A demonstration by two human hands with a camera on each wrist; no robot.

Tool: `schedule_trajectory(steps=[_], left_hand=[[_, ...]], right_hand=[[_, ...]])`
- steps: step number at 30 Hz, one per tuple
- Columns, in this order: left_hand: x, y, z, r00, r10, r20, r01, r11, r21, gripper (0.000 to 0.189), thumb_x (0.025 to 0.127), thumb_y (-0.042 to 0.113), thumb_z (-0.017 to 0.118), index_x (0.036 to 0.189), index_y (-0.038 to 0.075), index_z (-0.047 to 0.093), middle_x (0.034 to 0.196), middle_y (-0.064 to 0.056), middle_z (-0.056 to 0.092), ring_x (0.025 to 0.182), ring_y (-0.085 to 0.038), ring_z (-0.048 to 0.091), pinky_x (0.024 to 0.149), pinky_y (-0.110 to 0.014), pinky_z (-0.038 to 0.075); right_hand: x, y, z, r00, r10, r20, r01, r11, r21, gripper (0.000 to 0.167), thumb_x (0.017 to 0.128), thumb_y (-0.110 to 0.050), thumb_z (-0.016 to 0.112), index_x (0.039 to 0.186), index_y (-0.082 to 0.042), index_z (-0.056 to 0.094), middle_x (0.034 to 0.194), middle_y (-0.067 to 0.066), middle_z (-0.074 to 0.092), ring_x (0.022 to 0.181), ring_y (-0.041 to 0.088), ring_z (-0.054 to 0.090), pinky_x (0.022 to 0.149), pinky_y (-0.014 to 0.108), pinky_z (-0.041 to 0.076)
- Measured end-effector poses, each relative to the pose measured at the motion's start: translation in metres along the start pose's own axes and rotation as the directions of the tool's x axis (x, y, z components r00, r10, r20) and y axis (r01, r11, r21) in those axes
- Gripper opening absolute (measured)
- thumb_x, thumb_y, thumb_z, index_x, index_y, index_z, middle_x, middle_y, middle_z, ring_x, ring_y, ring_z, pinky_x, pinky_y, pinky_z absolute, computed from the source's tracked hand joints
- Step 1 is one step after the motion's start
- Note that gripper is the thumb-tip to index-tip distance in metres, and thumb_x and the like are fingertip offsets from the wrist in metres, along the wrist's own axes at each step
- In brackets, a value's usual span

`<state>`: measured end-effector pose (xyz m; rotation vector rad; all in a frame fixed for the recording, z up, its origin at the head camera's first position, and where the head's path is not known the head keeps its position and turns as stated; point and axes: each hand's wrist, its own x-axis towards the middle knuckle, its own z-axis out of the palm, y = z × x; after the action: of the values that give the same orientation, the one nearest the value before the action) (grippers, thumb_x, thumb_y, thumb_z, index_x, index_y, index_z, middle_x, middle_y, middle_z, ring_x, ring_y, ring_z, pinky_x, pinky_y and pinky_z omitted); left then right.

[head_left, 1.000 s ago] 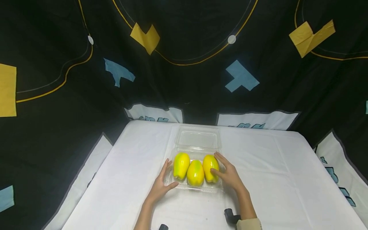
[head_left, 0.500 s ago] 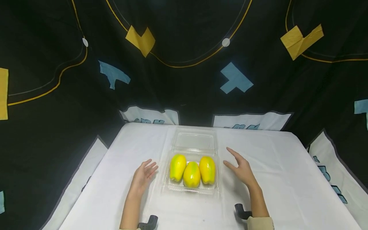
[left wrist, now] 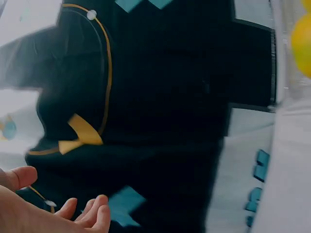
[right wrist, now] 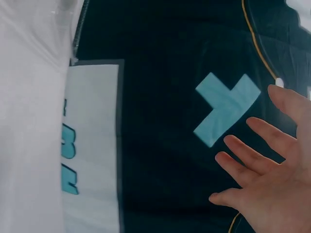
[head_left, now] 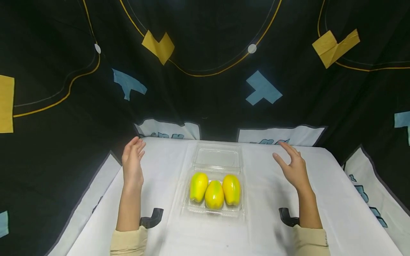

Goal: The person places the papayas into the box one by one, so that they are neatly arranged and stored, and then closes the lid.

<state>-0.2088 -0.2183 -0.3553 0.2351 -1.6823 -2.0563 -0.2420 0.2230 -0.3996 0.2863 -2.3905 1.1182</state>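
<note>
Three glossy yellow fruits with green streaks, like small papayas, lie side by side in a clear plastic clamshell box (head_left: pixel 238 209). The left fruit (head_left: pixel 198 186), the middle fruit (head_left: pixel 214 195) and the right fruit (head_left: pixel 231 189) all sit in its base. Its lid (head_left: pixel 218 156) is folded back, away from the person. Raised to the left of the box, apart from it, my left hand (head_left: pixel 132 165) holds nothing, fingers loosely extended. My right hand (head_left: pixel 295 170) is up on the other side, fingers spread, also holding nothing. The right wrist view shows its extended fingers (right wrist: pixel 248 155).
A white cloth covers the table (head_left: pixel 272 234). Behind it hangs a black curtain (head_left: pixel 205 99) with yellow and blue patches. Black wrist mounts (head_left: pixel 153 218) stick out from both forearms.
Both hands have left the box and fruits, moving outward to either side and then up and away from the person. Box and fruits stay in place on the table.
</note>
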Motion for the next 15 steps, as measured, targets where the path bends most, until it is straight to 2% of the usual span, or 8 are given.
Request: schedule_trajectory(steps=[3,6,11,15], left_hand=[[0.007,0.011,0.012,0.999,0.054,0.011,-0.054,0.997,0.059,0.041,0.097,0.02,0.045,0.134,0.006,0.038,0.135,-0.01,0.041,0.126,-0.02,0.038,0.109,-0.036,0.026],[0.02,0.014,0.027,0.997,0.069,0.045,-0.075,0.987,0.143,0.043,0.097,0.021,0.044,0.137,0.007,0.037,0.137,-0.008,0.04,0.128,-0.018,0.035,0.109,-0.034,0.026],[0.046,0.011,0.053,0.995,0.042,0.089,-0.064,0.965,0.254,0.043,0.097,0.023,0.045,0.137,0.01,0.036,0.138,-0.004,0.038,0.129,-0.016,0.033,0.108,-0.03,0.028],[0.065,0.006,0.073,0.993,0.025,0.111,-0.06,0.944,0.325,0.044,0.096,0.024,0.048,0.137,0.011,0.036,0.138,-0.004,0.039,0.128,-0.016,0.037,0.106,-0.03,0.033]], right_hand=[[0.012,-0.007,-0.003,0.999,-0.03,0.022,0.03,0.999,0.011,0.052,0.09,-0.024,0.06,0.136,-0.005,0.045,0.14,0.019,0.041,0.131,0.038,0.03,0.103,0.064,0.019],[0.027,-0.013,-0.001,0.997,-0.064,0.053,0.063,0.998,0.017,0.052,0.091,-0.025,0.06,0.137,-0.007,0.044,0.141,0.017,0.039,0.131,0.037,0.031,0.1,0.065,0.025],[0.054,-0.02,0.01,0.99,-0.097,0.103,0.096,0.995,0.019,0.052,0.091,-0.026,0.059,0.138,-0.009,0.043,0.141,0.016,0.039,0.131,0.035,0.032,0.1,0.064,0.026],[0.072,-0.023,0.023,0.985,-0.082,0.153,0.078,0.996,0.035,0.053,0.091,-0.028,0.059,0.139,-0.011,0.042,0.142,0.015,0.039,0.131,0.034,0.032,0.102,0.061,0.026]])
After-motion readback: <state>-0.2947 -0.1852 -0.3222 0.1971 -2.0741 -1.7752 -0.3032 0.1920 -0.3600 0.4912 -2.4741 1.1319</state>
